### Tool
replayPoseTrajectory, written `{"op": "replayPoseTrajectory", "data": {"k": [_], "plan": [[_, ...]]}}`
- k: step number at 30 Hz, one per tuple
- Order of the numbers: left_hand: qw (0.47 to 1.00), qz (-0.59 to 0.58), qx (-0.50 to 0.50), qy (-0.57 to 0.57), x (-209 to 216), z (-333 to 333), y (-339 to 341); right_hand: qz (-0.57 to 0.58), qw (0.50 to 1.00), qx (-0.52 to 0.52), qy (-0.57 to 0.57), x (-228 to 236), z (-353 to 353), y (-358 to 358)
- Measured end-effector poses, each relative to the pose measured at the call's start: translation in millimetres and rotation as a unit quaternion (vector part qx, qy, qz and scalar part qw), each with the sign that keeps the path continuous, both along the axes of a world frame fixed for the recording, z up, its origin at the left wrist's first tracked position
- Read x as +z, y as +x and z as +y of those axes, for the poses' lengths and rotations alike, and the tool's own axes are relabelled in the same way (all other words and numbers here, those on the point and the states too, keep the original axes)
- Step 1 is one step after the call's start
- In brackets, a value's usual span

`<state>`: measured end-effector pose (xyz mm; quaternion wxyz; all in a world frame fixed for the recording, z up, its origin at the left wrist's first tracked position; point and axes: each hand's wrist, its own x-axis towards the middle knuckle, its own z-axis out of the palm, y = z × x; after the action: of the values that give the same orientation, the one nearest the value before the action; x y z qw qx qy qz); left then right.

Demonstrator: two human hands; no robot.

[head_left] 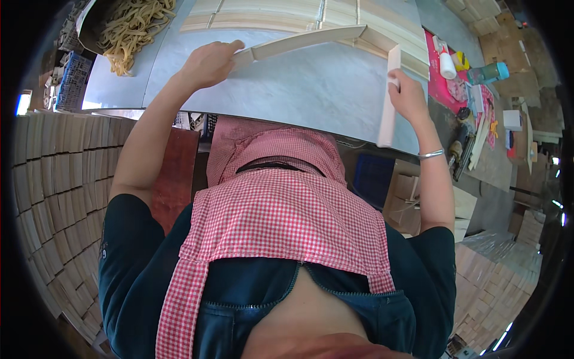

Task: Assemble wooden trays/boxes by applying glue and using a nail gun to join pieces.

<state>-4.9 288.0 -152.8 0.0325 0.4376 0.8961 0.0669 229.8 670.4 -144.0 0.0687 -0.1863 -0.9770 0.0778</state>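
A long pale wooden strip, bent into several straight segments (pixel 308 40), spans between my hands over the grey-white tabletop (pixel 287 90). My left hand (pixel 209 64) is closed around its left end, where a short segment meets the long one. On the right, my right hand (pixel 408 97) grips the end segment (pixel 387 119), which points toward me and reaches the table's near edge. The bends lie near the left hand, at the far middle and at the far right. How the segments join is too small to tell. Behind them lie bundled pale wooden strips (pixel 257 15).
At the far left a container holds a tangle of tan bands (pixel 128 36). Stacked wooden pieces (pixel 60 197) rise at my left, more (pixel 496 287) at my right. To the right are a white bottle (pixel 446 64), a teal bottle (pixel 487 73) and a pink cloth (pixel 439 90).
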Motion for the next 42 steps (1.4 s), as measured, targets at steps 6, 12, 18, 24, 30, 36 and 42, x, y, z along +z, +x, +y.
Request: {"op": "replayPoseTrajectory", "data": {"k": [6,12,18,24,30,36,42], "plan": [[0.996,-0.070,-0.048,-0.038,10.7,7.1,1.0,-0.031,0.978,0.081,-0.191,16.8,-47.5,-19.7],[0.967,-0.232,-0.024,0.106,-4.0,-2.6,1.2,-0.018,0.972,0.163,-0.169,28.1,-86.9,-21.0],[0.905,-0.377,0.088,0.175,-11.3,-0.7,-1.8,0.093,0.952,0.287,0.050,21.2,-123.3,-22.5],[0.884,-0.405,0.076,0.221,-20.6,15.0,10.0,0.116,0.940,0.320,0.034,3.7,-138.8,-32.5],[0.864,-0.461,0.089,0.184,-4.1,22.8,17.7,0.131,0.949,0.240,-0.156,-32.2,-135.9,-24.3],[0.870,-0.445,0.027,0.213,-26.5,23.4,7.0,0.160,0.942,0.251,-0.152,-34.2,-137.4,-28.8],[0.870,-0.439,0.013,0.225,-31.0,24.2,3.3,0.140,0.943,0.267,-0.143,-28.5,-136.5,-29.2]]}}
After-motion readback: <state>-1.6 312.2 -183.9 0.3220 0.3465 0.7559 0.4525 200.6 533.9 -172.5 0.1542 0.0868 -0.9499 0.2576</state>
